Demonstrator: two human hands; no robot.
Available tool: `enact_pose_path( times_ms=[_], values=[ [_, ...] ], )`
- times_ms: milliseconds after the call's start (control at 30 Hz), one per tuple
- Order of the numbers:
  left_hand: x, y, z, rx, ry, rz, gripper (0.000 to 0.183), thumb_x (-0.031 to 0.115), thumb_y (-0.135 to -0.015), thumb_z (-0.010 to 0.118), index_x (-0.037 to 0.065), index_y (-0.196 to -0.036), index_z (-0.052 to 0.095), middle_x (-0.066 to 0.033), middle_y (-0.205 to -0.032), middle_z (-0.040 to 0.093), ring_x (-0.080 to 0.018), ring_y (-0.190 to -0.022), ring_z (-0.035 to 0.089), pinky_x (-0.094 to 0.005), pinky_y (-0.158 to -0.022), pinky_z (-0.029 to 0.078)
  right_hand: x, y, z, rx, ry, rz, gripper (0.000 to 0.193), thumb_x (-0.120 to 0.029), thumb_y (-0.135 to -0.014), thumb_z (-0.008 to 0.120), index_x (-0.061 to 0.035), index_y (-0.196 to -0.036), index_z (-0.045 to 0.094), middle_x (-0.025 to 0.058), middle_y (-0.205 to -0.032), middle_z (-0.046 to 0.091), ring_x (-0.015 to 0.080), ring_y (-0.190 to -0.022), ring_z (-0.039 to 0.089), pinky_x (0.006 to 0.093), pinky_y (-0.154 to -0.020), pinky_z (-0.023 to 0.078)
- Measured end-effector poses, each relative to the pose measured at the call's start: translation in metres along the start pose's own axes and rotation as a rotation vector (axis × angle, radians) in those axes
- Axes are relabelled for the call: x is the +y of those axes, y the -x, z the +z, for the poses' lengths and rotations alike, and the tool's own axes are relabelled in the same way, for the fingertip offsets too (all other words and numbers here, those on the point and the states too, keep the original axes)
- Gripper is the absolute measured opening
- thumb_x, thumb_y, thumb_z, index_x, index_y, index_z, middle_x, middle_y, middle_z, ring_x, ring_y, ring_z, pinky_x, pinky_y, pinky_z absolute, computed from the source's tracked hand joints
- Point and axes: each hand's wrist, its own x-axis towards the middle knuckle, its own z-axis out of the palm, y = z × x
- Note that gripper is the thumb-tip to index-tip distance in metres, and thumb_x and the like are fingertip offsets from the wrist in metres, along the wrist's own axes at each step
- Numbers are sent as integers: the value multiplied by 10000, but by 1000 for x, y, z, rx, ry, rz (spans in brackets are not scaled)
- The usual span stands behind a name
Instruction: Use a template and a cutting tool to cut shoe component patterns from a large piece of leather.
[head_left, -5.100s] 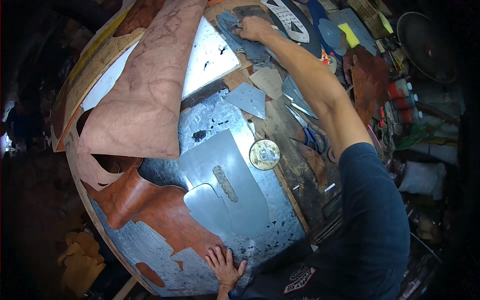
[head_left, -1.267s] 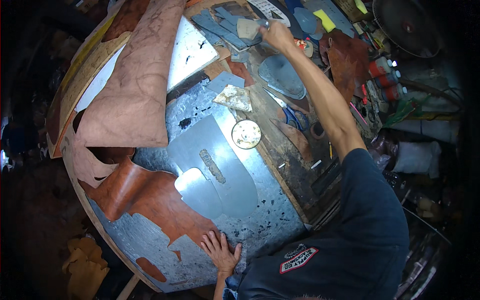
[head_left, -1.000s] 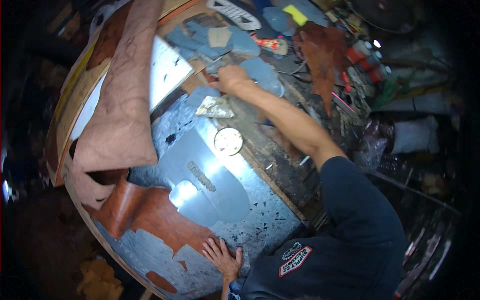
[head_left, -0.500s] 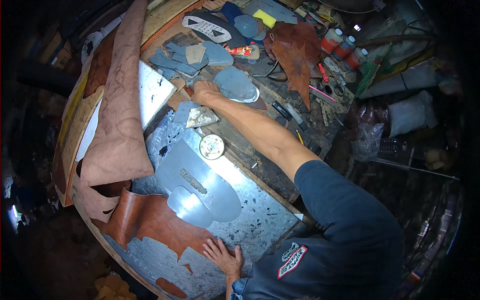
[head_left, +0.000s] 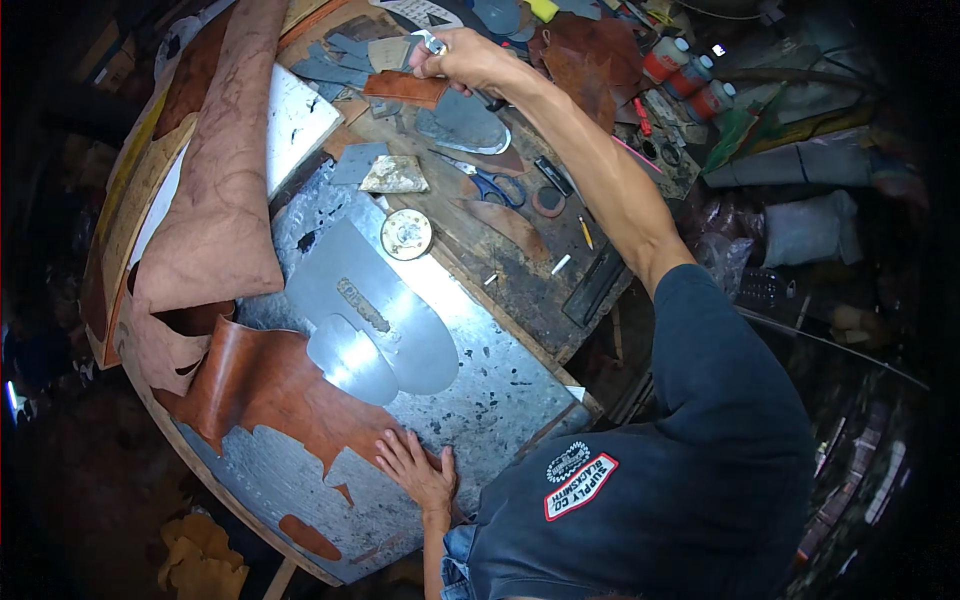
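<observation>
My right hand [head_left: 462, 62] is raised over the far side of the bench, closed round a tool with a shiny metal head [head_left: 431, 43] and a dark handle; its exact kind is unclear. Below that hand lie a brown leather strip [head_left: 405, 88] and a grey rounded template [head_left: 463, 124]. My left hand [head_left: 420, 470] rests flat with fingers spread, by the near edge of a brown leather piece [head_left: 285, 375] on the metal-topped table [head_left: 490, 400]. Two shiny rounded metal templates, one large [head_left: 415, 320] and one small [head_left: 350, 362], overlap beyond that leather.
A round tin [head_left: 406, 234], a whitish block [head_left: 395, 174] and blue-handled scissors [head_left: 498, 188] lie mid-bench. Several red-labelled bottles [head_left: 665, 60] stand at far right. A rolled hide [head_left: 225, 170] spans the left side. A pencil [head_left: 585, 232] lies near my right forearm.
My right hand has lifted from among the scraps and now grips the metal-headed tool. Scissors and a leather strip have come into sight. The view has shifted; my left hand stays flat.
</observation>
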Motion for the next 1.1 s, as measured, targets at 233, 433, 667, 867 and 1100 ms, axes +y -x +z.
enact_pose_path(
  times_ms=[233, 433, 667, 867, 1100],
  values=[
    [3, -5, 1, 16, -2, 24, 684, 522, -918, 525, 95, -1438, 402, -210, -1559, 245, -451, -1437, 174, -611, -1136, 129, 82, 21, -40, 138, 380, 323, 235, -200, -772, 641, 20, -843, 687, 142, -700, 675, 236, -572, 634, 378, -540, 494],
    [0, -2, 3, 2, -25, 24, 699, 516, -926, 514, 92, -1462, 367, -215, -1569, 211, -450, -1440, 155, -602, -1142, 115, 162, -7, -39, 255, 523, 452, 250, -223, -767, 656, 11, -850, 685, 126, -639, 634, 213, -546, 613, 364, -517, 480],
    [1, -3, 2, -2, -16, 26, 707, 513, -921, 519, 97, -1466, 347, -221, -1565, 217, -449, -1441, 153, -606, -1141, 109, 180, -23, -41, 215, 309, 484, 131, -219, -787, 681, -104, -844, 701, 38, -633, 607, 121, -454, 504, 299, -403, 414],
    [0, -1, 1, -16, -21, 6, 697, 497, -920, 528, 103, -1467, 351, -220, -1566, 212, -449, -1443, 143, -606, -1143, 108, 144, -22, -57, 180, 63, 434, 98, -183, -819, 676, -92, -847, 697, 24, -660, 619, 105, -448, 487, 285, -390, 398],
    [2, -2, 1, 6, 0, 9, 692, 504, -897, 566, 79, -1425, 425, -207, -1562, 235, -448, -1438, 164, -604, -1143, 121, 112, 2, -94, 416, 102, 220, 144, -206, -828, 657, -73, -855, 705, 48, -607, 605, 140, -468, 555, 326, -424, 455]
  ],
)
